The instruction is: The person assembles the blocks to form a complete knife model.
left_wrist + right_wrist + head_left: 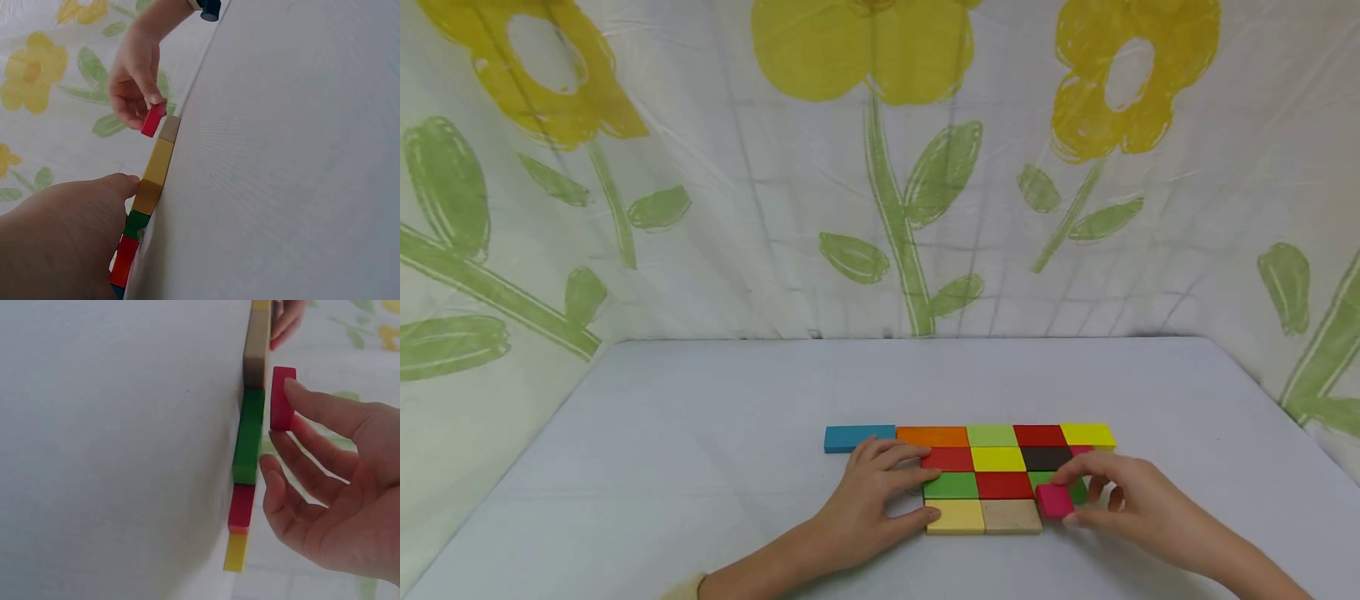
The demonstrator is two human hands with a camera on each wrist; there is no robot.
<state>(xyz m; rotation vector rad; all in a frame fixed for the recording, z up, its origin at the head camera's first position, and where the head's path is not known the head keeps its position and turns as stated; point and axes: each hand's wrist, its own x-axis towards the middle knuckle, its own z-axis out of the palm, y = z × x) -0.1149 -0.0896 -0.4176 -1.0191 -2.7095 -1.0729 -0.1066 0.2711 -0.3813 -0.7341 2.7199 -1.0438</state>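
Between thumb and fingers my right hand (1131, 500) pinches a pink block (1055, 502). In the right wrist view this pink block (282, 399) is held up off the table, close by the green block (249, 437). In the head view it overlaps the right end of the front row, beside the beige block (1012, 517). My left hand (876, 504) rests along the left side of the flat block array, fingers spread and fairly straight. Its thumb touches the pale yellow block (955, 518), and fingertips lie at the green block (951, 486) and red block (947, 459).
The back row runs from a blue block (857, 435) through an orange block (931, 436) to a yellow block (1088, 434) on the right. A dark block (1047, 458) lies in the second row. A flowered cloth (700, 292) hangs behind the white table (662, 467).
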